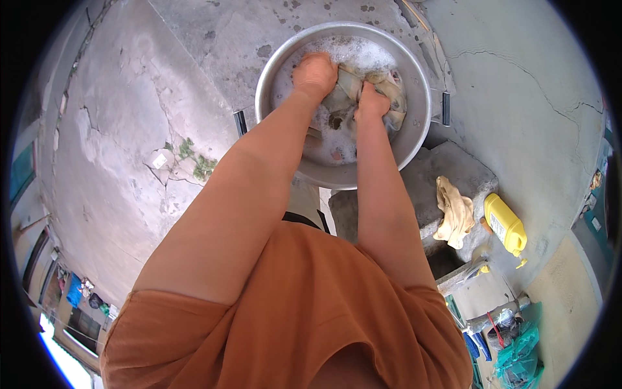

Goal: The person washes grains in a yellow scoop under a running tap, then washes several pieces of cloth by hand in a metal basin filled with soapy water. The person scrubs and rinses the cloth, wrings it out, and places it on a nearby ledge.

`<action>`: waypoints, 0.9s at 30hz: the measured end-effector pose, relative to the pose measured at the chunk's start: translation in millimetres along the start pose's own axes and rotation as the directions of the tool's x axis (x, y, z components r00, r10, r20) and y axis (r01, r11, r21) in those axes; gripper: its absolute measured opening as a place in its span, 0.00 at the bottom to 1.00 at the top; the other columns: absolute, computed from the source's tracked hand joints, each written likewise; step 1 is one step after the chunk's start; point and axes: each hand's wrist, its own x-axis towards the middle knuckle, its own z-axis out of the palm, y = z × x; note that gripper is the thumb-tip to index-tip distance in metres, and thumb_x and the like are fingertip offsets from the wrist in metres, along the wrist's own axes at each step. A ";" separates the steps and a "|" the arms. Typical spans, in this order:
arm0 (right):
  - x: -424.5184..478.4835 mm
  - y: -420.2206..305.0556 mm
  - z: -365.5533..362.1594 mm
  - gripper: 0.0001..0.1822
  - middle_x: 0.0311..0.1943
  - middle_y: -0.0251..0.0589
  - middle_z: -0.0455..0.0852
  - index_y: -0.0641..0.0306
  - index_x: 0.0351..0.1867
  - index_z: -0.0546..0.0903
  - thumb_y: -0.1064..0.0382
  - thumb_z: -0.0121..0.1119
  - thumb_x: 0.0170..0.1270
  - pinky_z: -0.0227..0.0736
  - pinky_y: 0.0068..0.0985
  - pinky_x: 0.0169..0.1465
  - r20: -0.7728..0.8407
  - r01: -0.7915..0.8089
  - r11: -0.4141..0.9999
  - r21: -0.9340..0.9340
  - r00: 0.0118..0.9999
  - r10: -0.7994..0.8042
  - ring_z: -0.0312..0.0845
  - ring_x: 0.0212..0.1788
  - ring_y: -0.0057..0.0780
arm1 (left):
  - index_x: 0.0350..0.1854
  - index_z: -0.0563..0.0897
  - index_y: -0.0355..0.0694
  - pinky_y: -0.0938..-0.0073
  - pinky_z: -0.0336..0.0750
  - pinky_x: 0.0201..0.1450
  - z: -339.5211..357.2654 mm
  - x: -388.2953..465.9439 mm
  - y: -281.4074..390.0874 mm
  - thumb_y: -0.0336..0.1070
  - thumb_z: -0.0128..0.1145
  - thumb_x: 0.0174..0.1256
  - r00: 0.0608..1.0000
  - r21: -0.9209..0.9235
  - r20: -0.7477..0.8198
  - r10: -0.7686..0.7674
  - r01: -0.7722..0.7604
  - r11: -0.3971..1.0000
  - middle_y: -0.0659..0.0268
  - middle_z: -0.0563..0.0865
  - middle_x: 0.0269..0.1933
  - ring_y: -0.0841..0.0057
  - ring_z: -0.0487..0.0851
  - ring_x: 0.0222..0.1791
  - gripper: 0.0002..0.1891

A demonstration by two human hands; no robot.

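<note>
A large round metal basin [422, 92] with black-gripped side handles holds cloudy, sudsy water. Wet pale cloth [396, 95] with some pattern lies bunched in it, towards the right side. My left hand [316, 73], at the upper left inside the basin, is curled against the cloth's left end; its fingertips are hidden. Lower and to the right, my right hand [373, 101] is closed on the bunched cloth. Foam [362, 51] gathers near the far wall of the basin.
A concrete block [452, 165] stands right of the basin, with a crumpled tan cloth [454, 214] on it. Beside it lies a yellow plastic jug [504, 223], its cap [521, 263] close by. A teal plastic bag [522, 355] is at the lower right. Small weeds [204, 167] grow from cracked concrete on the left.
</note>
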 end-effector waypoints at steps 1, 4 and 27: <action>-0.8 0.6 3.9 0.16 0.48 0.48 0.83 0.72 0.46 0.80 0.63 0.62 0.59 0.76 0.31 0.43 -0.057 0.010 0.999 -0.047 0.998 -0.013 0.81 0.45 0.34 | 0.47 0.80 0.37 0.57 0.73 0.55 1.4 3.6 -1.4 0.43 0.52 0.64 0.998 0.026 0.058 -0.018 0.017 1.000 0.51 0.79 0.55 0.55 0.78 0.54 0.16; 4.9 0.2 9.8 0.19 0.51 0.47 0.80 0.68 0.51 0.77 0.59 0.58 0.61 0.74 0.34 0.47 -0.148 -0.119 0.980 -0.160 0.984 0.096 0.78 0.49 0.35 | 0.48 0.82 0.36 0.61 0.74 0.57 11.5 19.1 -10.5 0.39 0.52 0.62 0.964 0.043 0.259 -0.062 0.053 0.998 0.52 0.79 0.56 0.58 0.79 0.55 0.16; -74.4 -40.0 -38.3 0.21 0.54 0.38 0.76 0.52 0.55 0.73 0.47 0.42 0.66 0.69 0.38 0.55 0.603 -0.563 0.757 0.330 0.743 0.290 0.70 0.56 0.35 | 0.19 0.84 0.45 0.61 0.76 0.43 -4.6 -38.8 37.4 0.57 0.58 0.56 0.954 -0.264 -0.213 0.211 -0.264 0.927 0.60 0.83 0.30 0.59 0.81 0.41 0.20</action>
